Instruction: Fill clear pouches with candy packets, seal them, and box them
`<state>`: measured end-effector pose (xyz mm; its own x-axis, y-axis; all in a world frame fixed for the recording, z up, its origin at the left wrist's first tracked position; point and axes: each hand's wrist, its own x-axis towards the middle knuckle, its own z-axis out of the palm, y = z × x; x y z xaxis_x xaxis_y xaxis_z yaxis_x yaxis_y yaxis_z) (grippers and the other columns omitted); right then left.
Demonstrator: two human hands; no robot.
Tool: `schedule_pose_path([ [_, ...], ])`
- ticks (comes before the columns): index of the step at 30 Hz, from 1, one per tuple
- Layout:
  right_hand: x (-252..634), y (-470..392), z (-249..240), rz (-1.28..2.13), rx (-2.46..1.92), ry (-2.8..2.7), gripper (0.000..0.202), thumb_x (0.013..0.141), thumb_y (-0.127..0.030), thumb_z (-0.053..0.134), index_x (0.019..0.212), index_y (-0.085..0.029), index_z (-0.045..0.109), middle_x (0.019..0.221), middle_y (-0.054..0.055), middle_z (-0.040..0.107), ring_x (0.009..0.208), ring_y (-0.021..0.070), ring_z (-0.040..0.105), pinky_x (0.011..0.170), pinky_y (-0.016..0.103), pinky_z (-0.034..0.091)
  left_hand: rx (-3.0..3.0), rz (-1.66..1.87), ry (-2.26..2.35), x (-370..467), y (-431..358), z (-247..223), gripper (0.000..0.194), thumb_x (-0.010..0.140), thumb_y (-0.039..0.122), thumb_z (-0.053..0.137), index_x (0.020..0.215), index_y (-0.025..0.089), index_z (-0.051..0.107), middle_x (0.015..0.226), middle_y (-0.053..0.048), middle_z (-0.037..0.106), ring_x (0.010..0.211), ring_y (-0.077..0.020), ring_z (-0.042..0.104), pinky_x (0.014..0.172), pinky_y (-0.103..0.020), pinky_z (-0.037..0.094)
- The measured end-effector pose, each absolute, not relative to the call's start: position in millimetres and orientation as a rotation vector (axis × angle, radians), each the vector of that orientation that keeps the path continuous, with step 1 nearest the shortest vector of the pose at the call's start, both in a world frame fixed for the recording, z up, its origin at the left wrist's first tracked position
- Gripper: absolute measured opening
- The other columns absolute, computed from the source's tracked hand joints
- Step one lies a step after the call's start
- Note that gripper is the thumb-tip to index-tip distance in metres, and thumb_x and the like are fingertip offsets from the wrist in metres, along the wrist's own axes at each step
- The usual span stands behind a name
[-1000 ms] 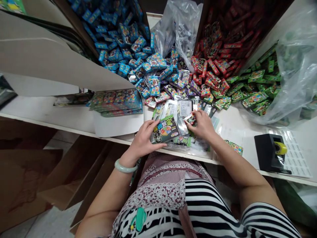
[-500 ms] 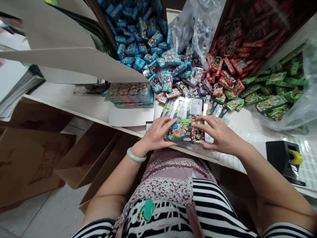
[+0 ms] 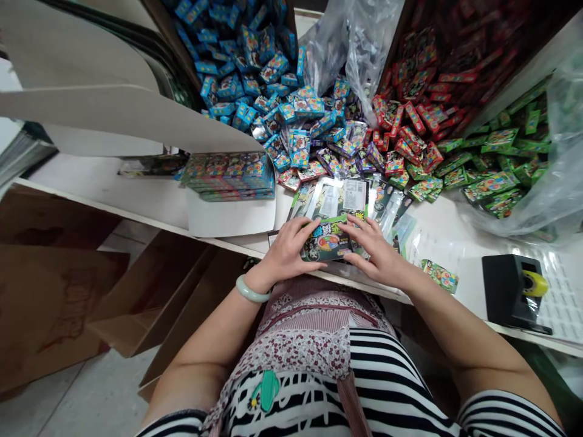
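Observation:
A flat black and green printed candy box lies near the table's front edge, between my two hands. My left hand holds its left end, thumb along the near side and fingers on the far side. My right hand grips the right end the same way and covers part of it. Just beyond lie several flat printed packages with clear windows, overlapping one another. A small green candy box rests on the table to the right of my right hand.
Piles of small blue boxes, red boxes and green boxes spread at the back, with clear plastic bags among them. A stack of printed packs stands left on white card. A black tape dispenser sits right.
My right hand has moved left, closer to my left hand. The small red box seen at the right end of the printed box is out of sight. A small green box now shows on the right.

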<state>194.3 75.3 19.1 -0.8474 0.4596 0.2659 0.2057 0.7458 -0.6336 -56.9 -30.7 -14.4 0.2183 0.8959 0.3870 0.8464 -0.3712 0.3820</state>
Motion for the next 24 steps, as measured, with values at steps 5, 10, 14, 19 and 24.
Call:
schedule_pose_path([
  [5, 179, 162, 6, 0.66, -1.0, -2.235, 0.034, 0.097, -0.039, 0.046, 0.122, -0.023, 0.064, 0.111, 0.009, 0.073, 0.105, 0.0271, 0.065, 0.099, 0.049, 0.046, 2.324, 0.916, 1.771, -62, -30, -13, 0.098, 0.076, 0.064, 0.073, 0.154, 0.023, 0.03, 0.13, -0.016, 0.05, 0.12, -0.0329, 0.055, 0.102, -0.05, 0.05],
  [10, 144, 256, -7, 0.153, -1.469, -2.375, 0.046, 0.089, -0.04, 0.059, 0.125, -0.01, 0.063, 0.121, 0.022, 0.069, 0.118, 0.0396, 0.056, 0.1, 0.054, 0.037, 2.287, 0.869, 1.779, -64, -31, -10, 0.096, 0.078, 0.06, 0.073, 0.155, 0.027, 0.027, 0.131, -0.015, 0.05, 0.121, -0.0339, 0.055, 0.102, -0.052, 0.05],
  [14, 125, 271, -9, 0.112, -1.575, -2.419, 0.04, 0.091, -0.036, 0.055, 0.118, -0.007, 0.065, 0.112, 0.024, 0.071, 0.109, 0.0382, 0.062, 0.096, 0.051, 0.042, 2.267, 0.856, 1.787, -65, -31, -8, 0.096, 0.079, 0.057, 0.073, 0.156, 0.028, 0.024, 0.131, -0.015, 0.05, 0.121, -0.0337, 0.055, 0.102, -0.051, 0.051],
  [19, 147, 262, -2, 0.377, -1.271, -2.03, 0.029, 0.093, -0.037, 0.05, 0.107, -0.017, 0.066, 0.1, 0.011, 0.071, 0.094, 0.0255, 0.065, 0.086, 0.04, 0.05, 2.264, 0.88, 1.805, -75, -30, -9, 0.097, 0.078, 0.057, 0.074, 0.156, 0.027, 0.025, 0.132, -0.015, 0.05, 0.121, -0.0334, 0.055, 0.103, -0.051, 0.051],
  [24, 172, 231, 4, 1.135, -1.06, -1.614, 0.035, 0.078, -0.057, 0.062, 0.082, -0.023, 0.057, 0.07, -0.002, 0.059, 0.06, 0.0132, 0.055, 0.054, 0.026, 0.047, 2.245, 0.897, 1.81, -78, -31, -11, 0.098, 0.077, 0.058, 0.074, 0.156, 0.027, 0.026, 0.131, -0.014, 0.05, 0.12, -0.0329, 0.055, 0.102, -0.051, 0.051],
])
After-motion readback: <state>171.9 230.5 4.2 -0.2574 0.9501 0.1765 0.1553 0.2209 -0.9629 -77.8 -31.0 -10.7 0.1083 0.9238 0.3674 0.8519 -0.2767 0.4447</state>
